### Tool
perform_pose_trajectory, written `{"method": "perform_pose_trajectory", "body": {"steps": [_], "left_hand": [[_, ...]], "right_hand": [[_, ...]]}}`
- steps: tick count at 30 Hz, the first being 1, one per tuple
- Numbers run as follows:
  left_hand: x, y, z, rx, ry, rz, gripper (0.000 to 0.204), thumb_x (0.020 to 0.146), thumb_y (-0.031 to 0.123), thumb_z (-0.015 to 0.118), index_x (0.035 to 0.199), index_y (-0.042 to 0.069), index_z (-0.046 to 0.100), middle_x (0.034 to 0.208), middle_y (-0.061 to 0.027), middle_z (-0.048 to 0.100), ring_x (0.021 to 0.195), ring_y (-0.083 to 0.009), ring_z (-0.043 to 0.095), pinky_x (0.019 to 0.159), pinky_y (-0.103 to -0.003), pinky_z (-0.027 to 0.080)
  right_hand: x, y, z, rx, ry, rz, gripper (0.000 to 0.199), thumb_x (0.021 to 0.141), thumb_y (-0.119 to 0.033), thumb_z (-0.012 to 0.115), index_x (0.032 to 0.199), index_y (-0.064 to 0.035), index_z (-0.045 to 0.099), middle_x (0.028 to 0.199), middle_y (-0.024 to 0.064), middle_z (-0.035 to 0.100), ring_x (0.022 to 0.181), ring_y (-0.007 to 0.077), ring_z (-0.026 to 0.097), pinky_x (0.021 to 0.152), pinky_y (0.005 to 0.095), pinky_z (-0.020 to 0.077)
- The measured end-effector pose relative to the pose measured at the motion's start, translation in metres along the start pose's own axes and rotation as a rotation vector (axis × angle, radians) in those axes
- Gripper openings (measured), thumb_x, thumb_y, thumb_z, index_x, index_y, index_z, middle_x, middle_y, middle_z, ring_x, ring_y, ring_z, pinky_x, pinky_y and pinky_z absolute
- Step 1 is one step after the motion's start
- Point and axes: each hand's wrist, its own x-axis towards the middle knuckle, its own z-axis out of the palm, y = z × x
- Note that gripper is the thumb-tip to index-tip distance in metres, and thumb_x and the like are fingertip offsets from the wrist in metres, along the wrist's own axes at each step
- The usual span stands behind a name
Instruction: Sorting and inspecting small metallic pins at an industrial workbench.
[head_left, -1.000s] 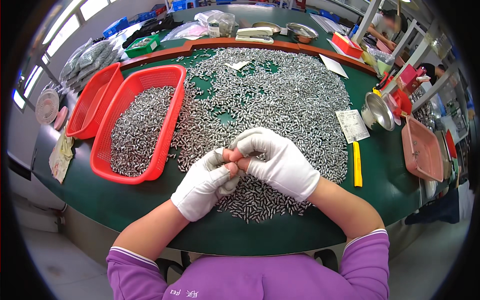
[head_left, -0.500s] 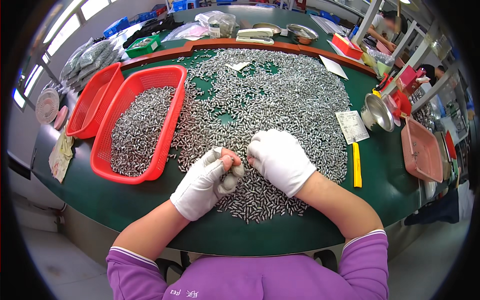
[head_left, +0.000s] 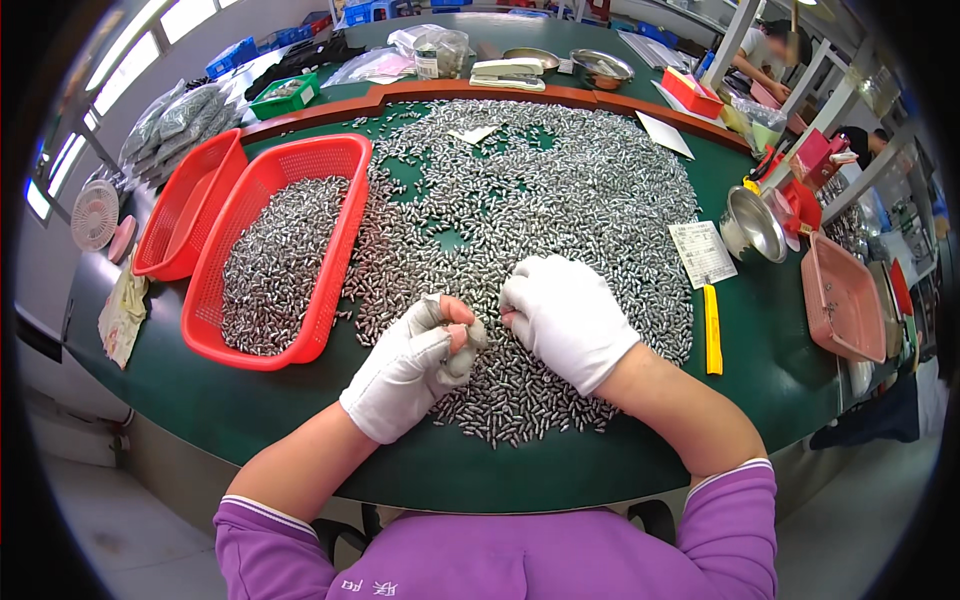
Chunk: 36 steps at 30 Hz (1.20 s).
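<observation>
A wide heap of small silvery, pointed metal pieces (head_left: 620,200) covers the middle of the green table. Over its near part my left hand (head_left: 408,370), in a white glove with bare thumb and forefinger tips, is curled closed. Whatever lies between its fingers is too small to make out. Just to the right, my right hand (head_left: 572,318), also gloved in white, points down with its fingertips pinched together low over the pieces. Its grip is hidden too. Left of the heap, a red perforated basket (head_left: 345,255) holds many of the same metal pieces.
Another red basket (head_left: 185,205) leans at the far left. On the right lie a paper slip (head_left: 702,253), a yellow knife-like tool (head_left: 713,330), a steel bowl (head_left: 757,228) and a pink tray (head_left: 848,310). Brown edging (head_left: 560,96) borders the back. Another person (head_left: 755,70) works at upper right.
My right hand has shifted slightly right, widening the gap between the hands. The left hand's fingers have moved a little, staying curled. Baskets and heap look the same.
</observation>
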Motion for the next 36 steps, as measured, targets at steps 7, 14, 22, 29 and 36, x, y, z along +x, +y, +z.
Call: {"method": "perform_pose_trajectory", "body": {"steps": [7, 14, 22, 29, 36], "left_hand": [[0.0, -0.001, -0.006, 0.009, 0.002, -0.066, 0.026, 0.092, 0.021, 0.066, 0.109, 0.01, 0.05, 0.098, -0.0028, 0.058, 0.07, -0.0071, 0.045, 0.062, -0.02, 0.037], [0.0, -0.001, 0.002, 0.064, 0.031, -0.077, 0.029, 0.09, 0.025, 0.07, 0.106, 0.01, 0.051, 0.093, -0.0016, 0.056, 0.07, -0.0063, 0.044, 0.061, -0.019, 0.036], [-0.001, 0.0, 0.003, 0.106, 0.083, -0.045, 0.021, 0.095, 0.024, 0.064, 0.105, 0.01, 0.053, 0.091, -0.0011, 0.059, 0.067, -0.0057, 0.047, 0.059, -0.019, 0.038], [-0.001, -0.001, 0.001, 0.1, 0.045, -0.024, 0.018, 0.096, 0.024, 0.062, 0.106, 0.01, 0.057, 0.091, -0.0003, 0.061, 0.068, -0.0054, 0.049, 0.06, -0.019, 0.039], [0.0, 0.0, 0.0, 0.062, 0.045, -0.034, 0.017, 0.097, 0.021, 0.06, 0.107, 0.008, 0.057, 0.091, -0.0012, 0.061, 0.069, -0.0061, 0.05, 0.062, -0.019, 0.04]], "right_hand": [[0.005, -0.007, -0.015, 0.488, 0.319, -0.18, 0.01, 0.076, -0.01, 0.069, 0.084, -0.0058, 0.064, 0.085, 0.009, 0.063, 0.082, 0.0302, 0.063, 0.073, 0.0396, 0.0517], [0.006, -0.006, -0.01, 0.665, 0.229, -0.273, 0.013, 0.076, -0.003, 0.072, 0.087, -0.0055, 0.067, 0.09, 0.0075, 0.065, 0.082, 0.0281, 0.064, 0.072, 0.0366, 0.0521], [0.001, 0.005, -0.002, 0.278, 0.137, -0.085, 0.016, 0.079, -0.013, 0.071, 0.095, -0.0098, 0.071, 0.095, 0.0076, 0.066, 0.088, 0.0282, 0.064, 0.077, 0.0374, 0.0526], [0.0, 0.001, 0.006, 0.042, 0.051, -0.06, 0.01, 0.078, -0.02, 0.069, 0.081, -0.0104, 0.064, 0.085, 0.008, 0.06, 0.082, 0.0284, 0.061, 0.073, 0.0411, 0.0506], [0.002, 0.001, 0.002, 0.028, 0.093, -0.076, 0.011, 0.079, -0.019, 0.069, 0.081, -0.0103, 0.063, 0.085, 0.0074, 0.06, 0.083, 0.0279, 0.06, 0.073, 0.0411, 0.0502]]}}
